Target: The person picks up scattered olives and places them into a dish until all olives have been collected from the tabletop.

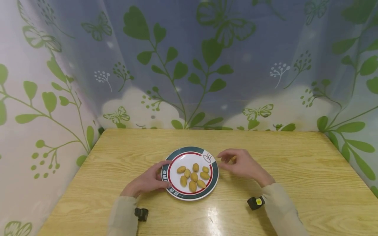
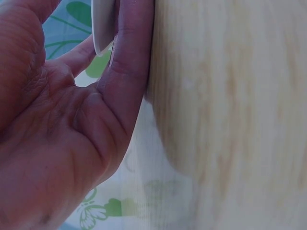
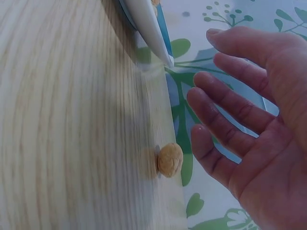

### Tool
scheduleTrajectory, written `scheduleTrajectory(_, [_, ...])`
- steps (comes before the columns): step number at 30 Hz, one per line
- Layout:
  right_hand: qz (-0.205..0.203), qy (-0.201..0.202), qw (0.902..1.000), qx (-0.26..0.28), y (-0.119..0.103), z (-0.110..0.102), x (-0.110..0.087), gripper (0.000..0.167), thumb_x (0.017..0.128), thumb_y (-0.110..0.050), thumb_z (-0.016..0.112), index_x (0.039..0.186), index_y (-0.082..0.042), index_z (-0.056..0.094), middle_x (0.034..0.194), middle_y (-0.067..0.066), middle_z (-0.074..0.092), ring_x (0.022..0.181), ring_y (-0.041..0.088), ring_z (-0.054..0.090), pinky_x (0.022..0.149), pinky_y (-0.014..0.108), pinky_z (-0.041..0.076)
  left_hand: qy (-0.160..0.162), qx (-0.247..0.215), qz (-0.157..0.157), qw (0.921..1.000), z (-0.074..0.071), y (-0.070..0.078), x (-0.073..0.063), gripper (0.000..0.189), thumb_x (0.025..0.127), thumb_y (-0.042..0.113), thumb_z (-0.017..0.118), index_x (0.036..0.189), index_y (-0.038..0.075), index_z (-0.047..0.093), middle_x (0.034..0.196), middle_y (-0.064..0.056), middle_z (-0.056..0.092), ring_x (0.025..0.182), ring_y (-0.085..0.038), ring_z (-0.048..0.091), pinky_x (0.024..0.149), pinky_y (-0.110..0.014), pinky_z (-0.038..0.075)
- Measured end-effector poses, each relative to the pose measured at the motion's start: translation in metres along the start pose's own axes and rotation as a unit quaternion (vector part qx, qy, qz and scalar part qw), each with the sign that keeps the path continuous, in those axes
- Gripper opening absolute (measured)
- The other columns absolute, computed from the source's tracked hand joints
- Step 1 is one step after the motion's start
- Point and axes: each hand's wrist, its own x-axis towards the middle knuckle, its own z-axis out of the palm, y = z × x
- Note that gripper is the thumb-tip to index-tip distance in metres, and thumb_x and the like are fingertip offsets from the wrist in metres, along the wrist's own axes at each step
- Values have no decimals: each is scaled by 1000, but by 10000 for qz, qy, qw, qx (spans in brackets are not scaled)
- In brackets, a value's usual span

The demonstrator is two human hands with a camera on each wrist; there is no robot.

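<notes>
A round plate (image 1: 215,178) with a dark teal border and a red ring stands on the table. Several small oval yellow-brown pieces (image 1: 194,177), like baby potatoes, lie on its white middle. At the plate's left rim, my left hand (image 1: 146,179) holds the edge, thumb in front and fingers farther back. The palm (image 2: 53,134) and part of the rim (image 2: 101,28) show in the left wrist view. My right hand (image 1: 240,165) hovers just right of the plate, fingers loosely bent and holding nothing. One more such piece (image 3: 170,160) lies on the table beside its fingers.
The pale wooden table (image 1: 118,154) reaches back to a curtain (image 1: 177,65) printed with leaves and butterflies, which also hangs at both sides. Small black cameras sit at the left wrist (image 1: 141,214) and the right wrist (image 1: 255,203).
</notes>
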Motion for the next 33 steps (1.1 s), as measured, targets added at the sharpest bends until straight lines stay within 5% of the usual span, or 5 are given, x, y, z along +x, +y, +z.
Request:
scheduleTrajectory(22, [-49,463,9988,-137,19,-17,-7,27,89,-22,80,113,-11,76,93,-4,74,85,6,65,67,24,51,100,128,-108,9998,-1,2,-1,85,83,20,85,156,27,40,105,-9,62,85,-19,61,78,-31,48])
scheduleTrajectory(33, [55,475,9986,-220,25,-23,-11,29,90,-23,80,116,-10,74,111,8,74,94,19,68,71,26,53,171,190,-169,9995,0,4,-2,84,83,20,85,155,27,42,103,-9,62,84,-20,60,77,-31,48])
